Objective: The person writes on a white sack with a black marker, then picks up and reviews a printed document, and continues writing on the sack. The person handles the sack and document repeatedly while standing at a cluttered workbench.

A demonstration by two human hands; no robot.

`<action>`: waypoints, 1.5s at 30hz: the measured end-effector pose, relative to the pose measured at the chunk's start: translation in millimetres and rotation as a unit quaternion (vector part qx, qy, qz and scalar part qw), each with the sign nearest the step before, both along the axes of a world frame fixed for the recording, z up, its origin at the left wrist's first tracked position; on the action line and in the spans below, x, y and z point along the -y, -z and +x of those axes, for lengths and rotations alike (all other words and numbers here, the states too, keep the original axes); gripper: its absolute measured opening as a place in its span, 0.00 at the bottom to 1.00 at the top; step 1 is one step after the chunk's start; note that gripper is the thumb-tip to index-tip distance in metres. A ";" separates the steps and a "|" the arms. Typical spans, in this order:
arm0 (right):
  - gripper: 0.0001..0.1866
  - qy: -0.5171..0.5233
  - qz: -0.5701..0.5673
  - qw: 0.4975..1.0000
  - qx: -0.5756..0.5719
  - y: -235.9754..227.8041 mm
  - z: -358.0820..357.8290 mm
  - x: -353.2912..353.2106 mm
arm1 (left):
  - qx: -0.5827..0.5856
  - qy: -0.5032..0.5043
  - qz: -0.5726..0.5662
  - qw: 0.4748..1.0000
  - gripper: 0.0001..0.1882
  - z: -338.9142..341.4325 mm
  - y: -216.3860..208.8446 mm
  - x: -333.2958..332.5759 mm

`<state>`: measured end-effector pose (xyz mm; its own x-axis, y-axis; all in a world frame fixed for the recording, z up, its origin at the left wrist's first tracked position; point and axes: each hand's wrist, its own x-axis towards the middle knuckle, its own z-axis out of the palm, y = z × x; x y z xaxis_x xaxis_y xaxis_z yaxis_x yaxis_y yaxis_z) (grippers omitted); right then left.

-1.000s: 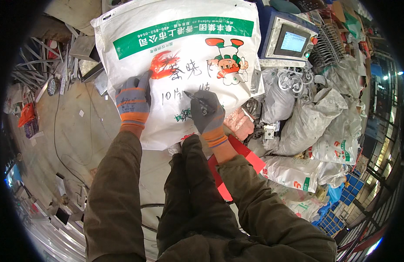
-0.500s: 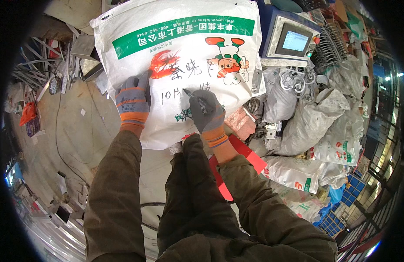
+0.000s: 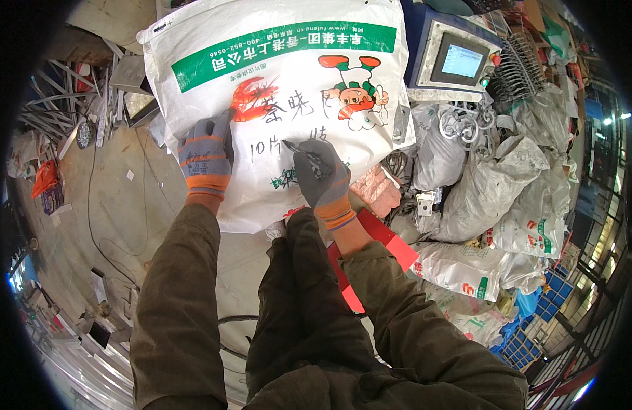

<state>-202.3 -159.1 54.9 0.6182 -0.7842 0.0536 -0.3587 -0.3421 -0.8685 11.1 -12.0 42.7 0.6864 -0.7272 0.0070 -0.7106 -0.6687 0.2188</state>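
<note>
A large white woven sack (image 3: 251, 195) lies spread before me, with a green band, a red crayfish print, an upside-down cartoon figure and black handwriting. My left hand (image 3: 207, 158), in a grey and orange glove, rests on the sack's left edge, its fingers stretched out flat. My right hand (image 3: 324, 179), gloved alike, is closed around a dark marker pen (image 3: 293, 147). The pen's tip touches or nearly touches the sack beside the middle line of handwriting. What lies under the sack is hidden.
A control box with a lit screen (image 3: 461, 61) stands at the upper right. Filled sacks (image 3: 490, 188) and curled metal pieces (image 3: 463, 126) crowd the right side. Metal strips (image 3: 63, 116) are heaped at the left. A red angular object (image 3: 391, 249) is near my right forearm.
The view has shifted very slightly, so the sack appears a little higher and further left. Both hands keep their places on the sack; the pen is still in my right hand.
</note>
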 end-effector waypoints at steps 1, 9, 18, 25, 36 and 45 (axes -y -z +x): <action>0.10 -0.002 -0.001 1.000 0.002 -0.3 0.1 0.2 | -0.005 -0.002 -0.002 1.000 0.35 -0.6 -0.5 0.2; 0.11 -0.075 -0.046 0.994 0.070 -23.1 -4.4 -19.9 | -0.009 -0.002 -0.010 1.000 0.36 0.5 -0.9 0.4; 0.14 -0.143 -0.100 0.980 0.093 -10.0 0.1 -48.2 | -0.008 -0.003 0.011 1.000 0.33 -0.1 -5.0 1.3; 0.13 -0.140 -0.069 0.986 0.060 -7.1 -0.1 -51.7 | 0.003 -0.002 0.010 1.000 0.33 0.9 0.9 -0.1; 0.15 -0.132 -0.081 0.988 0.022 -9.4 1.4 -51.9 | -0.007 -0.001 0.017 1.000 0.34 0.2 0.5 -0.5; 0.12 -0.108 -0.044 0.993 0.033 -11.9 -1.0 -46.5 | 0.008 0.002 0.035 0.999 0.35 0.6 2.3 -0.4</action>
<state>-203.3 -112.6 66.8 0.7637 -0.6247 0.1625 -0.2121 -0.4807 -0.8508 11.7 -11.6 40.4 0.6843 -0.7285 -0.0333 -0.7160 -0.6798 0.1591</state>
